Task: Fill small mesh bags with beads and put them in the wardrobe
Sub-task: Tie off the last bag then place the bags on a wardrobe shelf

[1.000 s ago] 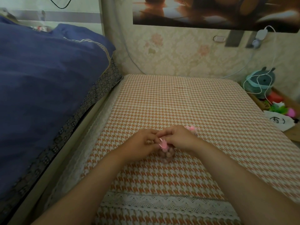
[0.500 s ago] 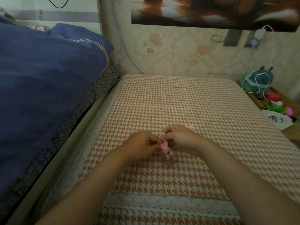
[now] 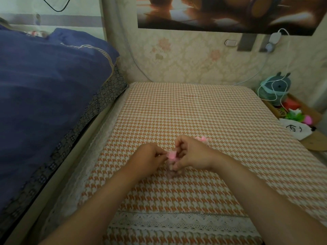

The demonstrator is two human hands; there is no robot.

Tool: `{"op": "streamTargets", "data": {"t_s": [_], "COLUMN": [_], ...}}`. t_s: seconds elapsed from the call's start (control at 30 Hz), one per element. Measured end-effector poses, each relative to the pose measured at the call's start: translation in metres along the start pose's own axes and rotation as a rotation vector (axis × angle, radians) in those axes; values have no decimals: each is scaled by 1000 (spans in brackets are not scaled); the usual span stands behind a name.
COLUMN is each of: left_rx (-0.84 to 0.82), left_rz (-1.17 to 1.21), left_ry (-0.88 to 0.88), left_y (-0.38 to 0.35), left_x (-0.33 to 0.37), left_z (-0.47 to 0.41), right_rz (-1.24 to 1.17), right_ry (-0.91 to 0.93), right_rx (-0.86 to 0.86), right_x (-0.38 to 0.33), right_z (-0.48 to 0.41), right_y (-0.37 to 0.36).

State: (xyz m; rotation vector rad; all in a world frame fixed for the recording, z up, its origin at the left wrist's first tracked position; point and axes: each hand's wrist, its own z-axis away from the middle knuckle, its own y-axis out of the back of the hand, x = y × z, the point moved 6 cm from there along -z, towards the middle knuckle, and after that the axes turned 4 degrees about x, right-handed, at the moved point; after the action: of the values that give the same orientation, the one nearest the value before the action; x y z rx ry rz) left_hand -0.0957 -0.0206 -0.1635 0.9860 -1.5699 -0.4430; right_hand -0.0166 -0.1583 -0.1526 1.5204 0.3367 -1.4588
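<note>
A small sheer mesh bag (image 3: 172, 166) with pale beads inside rests on the orange houndstooth tablecloth (image 3: 185, 117). Its gathered top carries a pink ribbon (image 3: 171, 155). My left hand (image 3: 147, 160) pinches the ribbon from the left. From the right, my right hand (image 3: 190, 153) pinches it too, with its fingertips against the bag. Both hands meet over the bag and hide much of it. A second pink-ribboned bag (image 3: 202, 138) peeks out just beyond my right hand.
A bed with a dark blue quilt (image 3: 44, 96) runs along the table's left edge. The wallpapered wall stands behind. To the right sits a box (image 3: 299, 114) with a teal plush toy (image 3: 273, 89), white cable, green and pink items and a white cloth.
My hands have stayed together over the bag, with small finger movements on the pink ribbon. The view has shifted slightly.
</note>
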Motion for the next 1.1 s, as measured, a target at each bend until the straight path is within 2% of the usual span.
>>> {"op": "streamTargets", "data": {"t_s": [0.1, 0.23, 0.3, 0.4, 0.5, 0.63, 0.77, 0.9, 1.1], "left_rx": [-5, -44, -86, -161, -164, -145, -94, -95, -123], "left_rz": [98, 119, 105, -62, -119, 115, 248, 240, 230], "left_ry": [84, 137, 115, 31, -15, 7, 34, -36, -80], "left_y": [-5, -8, -8, -10, -10, -14, -9, -8, -7], "left_x": [-6, -9, -7, -2, 3, 3, -7, -8, -4], "left_z": [3, 2, 2, 3, 8, 13, 11, 9, 10], "right_rz": [15, 29, 19, 46, 100, 83, -187, -215, -232], "right_ry": [90, 145, 152, 186, 233, 190, 53, -52, -43], "right_rx": [81, 109, 118, 177, 243, 153, 56, 177, 37], "right_x": [-4, 1, 4, 4, 1, 2, 7, 12, 12], "right_z": [-2, -6, -7, -8, -8, -9, -6, -8, -9], "right_y": [-1, -4, -3, -2, -4, -9, -3, -6, -11]}}
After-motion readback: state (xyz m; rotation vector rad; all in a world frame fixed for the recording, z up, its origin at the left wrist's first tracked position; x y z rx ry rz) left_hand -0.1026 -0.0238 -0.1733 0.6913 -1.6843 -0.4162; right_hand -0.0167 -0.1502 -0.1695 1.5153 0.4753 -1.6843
